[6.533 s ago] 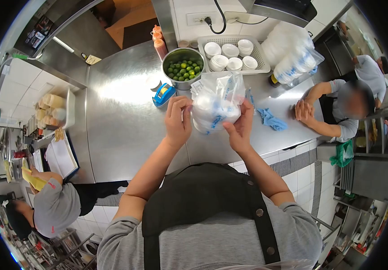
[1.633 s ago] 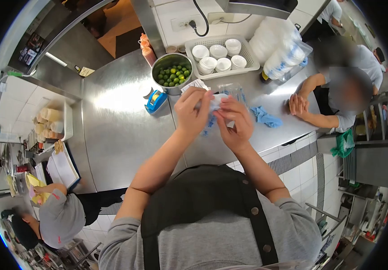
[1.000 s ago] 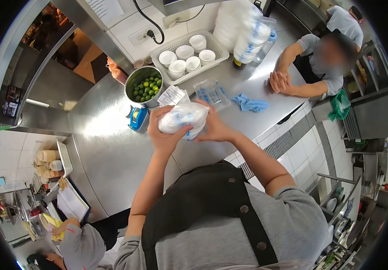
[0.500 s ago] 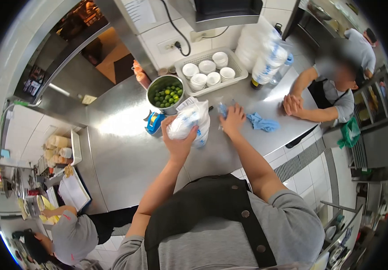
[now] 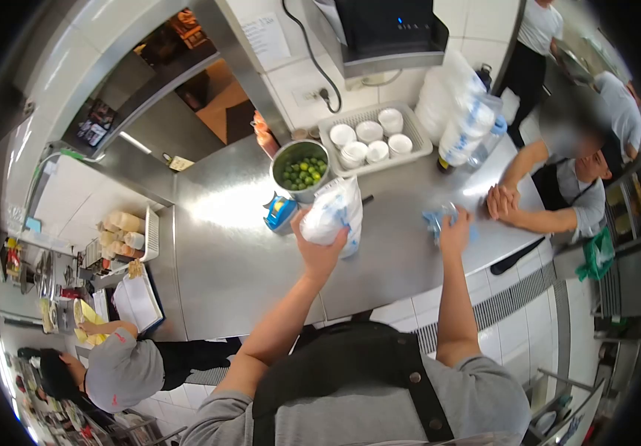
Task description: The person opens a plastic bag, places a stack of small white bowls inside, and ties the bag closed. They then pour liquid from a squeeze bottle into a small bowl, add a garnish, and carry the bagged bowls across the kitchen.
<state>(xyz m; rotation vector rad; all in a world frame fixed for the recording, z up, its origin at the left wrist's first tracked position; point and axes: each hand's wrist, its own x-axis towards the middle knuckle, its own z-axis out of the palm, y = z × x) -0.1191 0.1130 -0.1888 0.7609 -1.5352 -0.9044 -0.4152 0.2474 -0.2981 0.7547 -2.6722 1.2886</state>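
Note:
My left hand (image 5: 320, 251) is raised over the steel counter (image 5: 224, 245) and grips a clear plastic bag packed with white containers (image 5: 333, 214) from below. My right hand (image 5: 454, 227) is stretched out to the right, fingers down on a crumpled blue cloth (image 5: 433, 220). A bit of flat clear plastic (image 5: 450, 209) shows at its fingertips. Just beyond it rest a co-worker's clasped hands (image 5: 500, 204).
A steel bowl of limes (image 5: 302, 171), a blue tape dispenser (image 5: 279, 212) and a white basket of small bowls (image 5: 371, 137) stand at the back. Bagged stacks of white lids (image 5: 461, 111) are at the far right. Another person (image 5: 112, 364) crouches at lower left.
My right hand has let go of the filled bag, reached to the flat clear bags, then slid right onto the blue cloth. My left hand alone now holds the filled bag up.

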